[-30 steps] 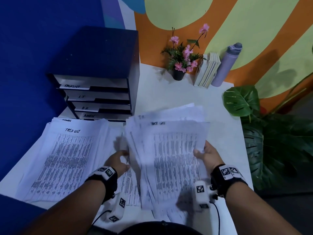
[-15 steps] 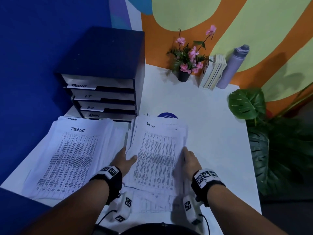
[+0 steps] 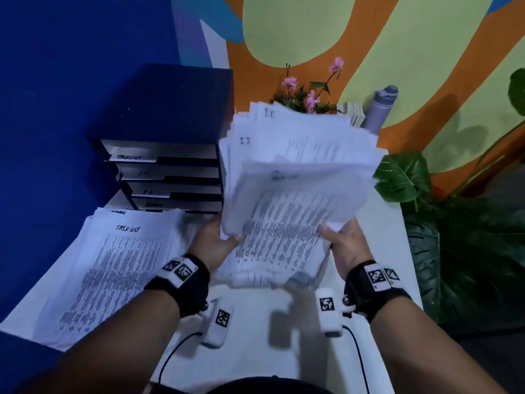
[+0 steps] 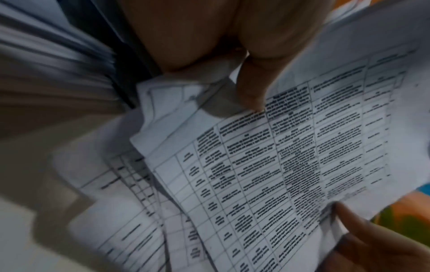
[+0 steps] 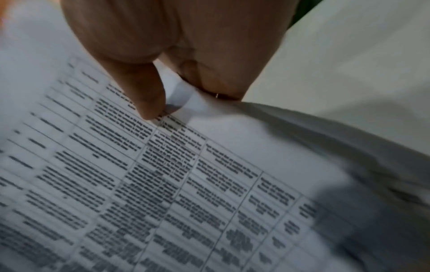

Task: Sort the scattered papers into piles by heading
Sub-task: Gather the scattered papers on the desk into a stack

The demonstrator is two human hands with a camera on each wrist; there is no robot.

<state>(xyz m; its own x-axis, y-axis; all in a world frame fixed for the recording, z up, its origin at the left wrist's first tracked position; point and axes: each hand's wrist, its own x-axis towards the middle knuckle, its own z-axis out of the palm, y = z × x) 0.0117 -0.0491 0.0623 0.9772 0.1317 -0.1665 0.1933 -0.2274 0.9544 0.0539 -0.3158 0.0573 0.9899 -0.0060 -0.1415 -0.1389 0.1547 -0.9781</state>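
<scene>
Both hands hold one thick stack (image 3: 295, 177) in the air over the bench (image 3: 397, 231), tilted up toward the wall. Left hand (image 3: 213, 243) grips the lower left edge, right hand (image 3: 345, 245) the lower right corner. On each, the thumb is on the top sheet and the fingers are curled under; the wrist views show both thumbs pressing print. Sheets are fanned and motion-blurred, so the stack is loose, not squared.

A sorted pile (image 3: 113, 268) headed "TASKLIST" lies flat at the left of the bench, in front of the tray unit (image 3: 167, 172). Handwritten headings show at the top corners of the fanned sheets; they look like "IT", but blur makes that unsure.

My read: the step is jogging the stack square before setting it down as its own pile.

How to do it well:
- Loosen the grip a little and tap the bottom edge on the bench, then a side edge.
- Keep thumbs clear of the headings so they can be checked.
- Land it on the bare bench right of the pile, not overlapping it.
- Risk: lower sheets look about to slip out near the left wrist. Support from below.
</scene>
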